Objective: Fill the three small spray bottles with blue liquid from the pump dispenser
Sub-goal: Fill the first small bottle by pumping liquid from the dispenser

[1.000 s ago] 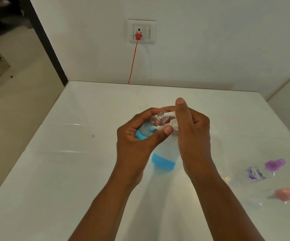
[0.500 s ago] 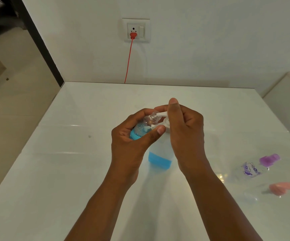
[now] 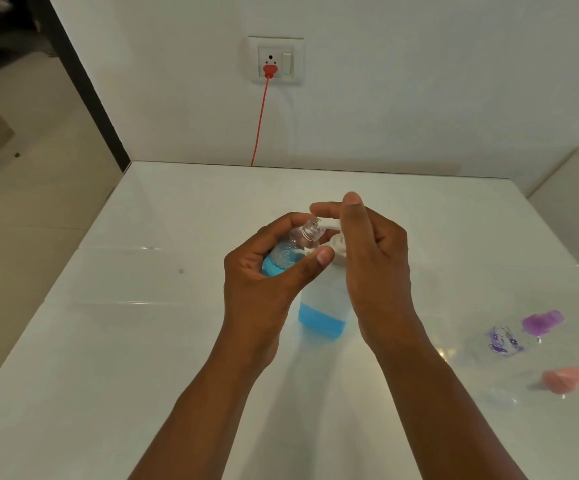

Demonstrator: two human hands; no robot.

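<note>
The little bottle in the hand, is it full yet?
Partly full: the small spray bottle shows blue liquid low down, bubbles above, clear near its neck.

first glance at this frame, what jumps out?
Mid-table, the left hand tilts a small clear bottle, partly blue, with its open neck at the white nozzle of the pump dispenser, where the right hand rests on the pump head. A red cord hangs from the wall socket behind. At the table's right edge lie purple and pink spray caps.
</note>
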